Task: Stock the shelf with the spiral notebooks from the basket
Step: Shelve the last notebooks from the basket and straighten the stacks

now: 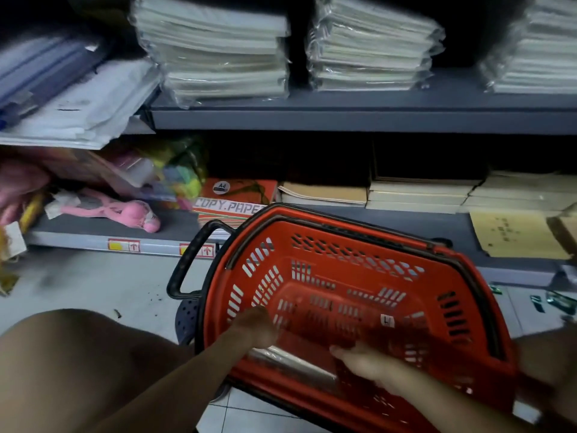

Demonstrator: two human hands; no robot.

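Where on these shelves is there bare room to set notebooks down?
Upper shelf: bare strip between the middle wrapped stack and the right stack. Lower shelf: grey patch between the pink toy and the copy paper. Crowded at right.

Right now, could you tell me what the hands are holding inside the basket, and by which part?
Both hands, left and right, reach into the red basket at a plastic-wrapped pack, apparently by its upper edge; blur hides the exact grip.
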